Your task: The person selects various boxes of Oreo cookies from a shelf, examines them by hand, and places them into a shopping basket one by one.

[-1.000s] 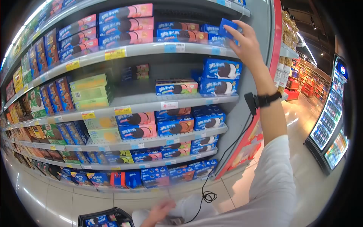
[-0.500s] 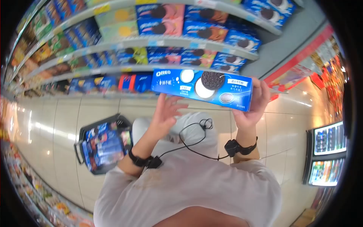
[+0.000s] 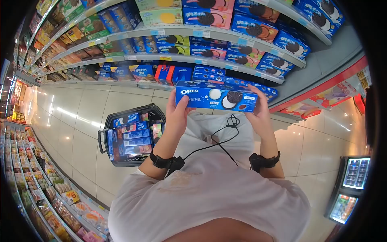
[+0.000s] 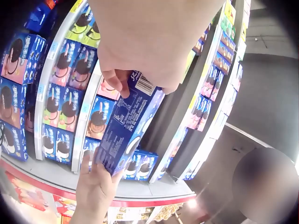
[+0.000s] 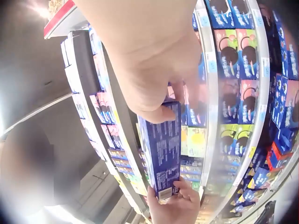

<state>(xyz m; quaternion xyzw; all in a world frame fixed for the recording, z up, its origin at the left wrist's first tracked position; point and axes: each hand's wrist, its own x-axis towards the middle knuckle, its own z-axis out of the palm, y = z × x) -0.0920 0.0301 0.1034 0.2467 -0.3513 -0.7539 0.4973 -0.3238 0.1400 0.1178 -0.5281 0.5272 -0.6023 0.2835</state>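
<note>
One blue OREO box (image 3: pixel 216 97), long and narrow, printed with white discs and a dark cookie; held lengthwise between two hands, its lettered face up toward the head camera, its middle span bare between the grips. Left hand (image 3: pixel 178 115): grips the box's left end, thumb laid on the lettered face; the left wrist view shows a barcode on another side, right at this grip. Right hand (image 3: pixel 260 111): grips the opposite end, fingers over the far edge, thumb at the near edge. Below the grips, toward the body: two black wristbands, left (image 3: pixel 163 162) and right (image 3: pixel 264 161), and a thin black cord (image 3: pixel 232 121), looped, over pale trousers. Left of the left hand and lower, on the tiled floor (image 3: pixel 76 133): one black basket (image 3: pixel 133 163), handle to its outer side, holding several boxes (image 3: pixel 136 135), mostly blue. Beyond the held box: tiered store shelves (image 3: pixel 217 33) stocked with cookie boxes in blue, pink and green; a red-and-blue box (image 3: pixel 164 74) on the lowest tier, just past the left hand. Right of the right hand, well apart: a lit drinks cooler (image 3: pixel 356 173). Far left of the left hand, nearer the body: a second run of shelving (image 3: pixel 40 177) with packaged goods.
</note>
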